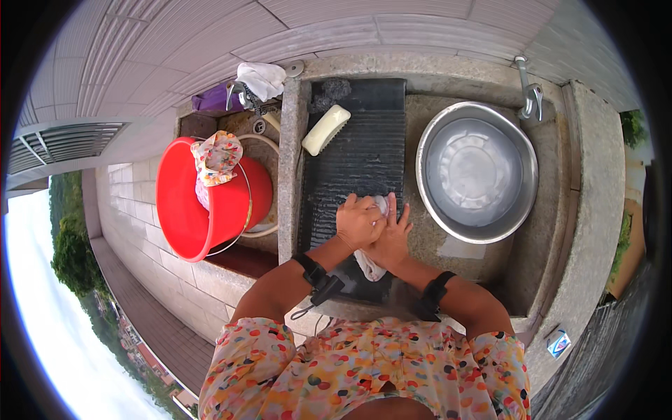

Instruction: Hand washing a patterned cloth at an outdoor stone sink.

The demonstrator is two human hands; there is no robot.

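A wet, whitish cloth (369, 267) lies bunched on the dark ridged washboard slab (357, 157) of a concrete sink. My left hand (359, 222) is closed on the cloth, knuckles up. Against it, my right hand (392, 241) presses down over the cloth with its fingers stretched and apart. Part of the cloth shows between the fingertips, and more hangs below the wrists; the rest is hidden under my hands. Higher on the slab rests a scrub brush (326, 130) with a cream back, bristles along its edge. A dark mesh scrubber (336, 87) sits at the slab's top.
A round metal basin (423, 168) with water stands in the right sink, below a tap (532, 98). To the left, a red bucket (178, 203) has patterned fabric (217, 157) over its rim. A white cloth (260, 80) drapes by the left tap. Concrete walls (288, 175) border the slab.
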